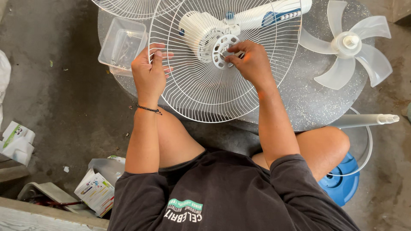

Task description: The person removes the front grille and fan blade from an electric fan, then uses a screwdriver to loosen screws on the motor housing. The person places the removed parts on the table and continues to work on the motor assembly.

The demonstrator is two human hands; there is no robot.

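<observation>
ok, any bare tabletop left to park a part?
One free patch: glittery tabletop between white wire grille and translucent fan blade. Crowded left: clear plastic tray abuts the grille beside the left hand; right hand works the hub.

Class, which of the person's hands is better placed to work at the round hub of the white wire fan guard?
Probably the right hand: its fingertips are at the hub, while the left hand grips the white wire fan guard near its rim.

Things lying around the round table

A see-through fan blade (347, 45) sits on the sparkly round table (308, 102). A clear plastic box (121, 44) sits at the table's other edge, with a second wire guard (132, 7) near it. A white pole (364, 120) and a blue base (342, 182) rest on the floor. Paper boxes (96, 190) lie on the grey floor (64, 94).
</observation>
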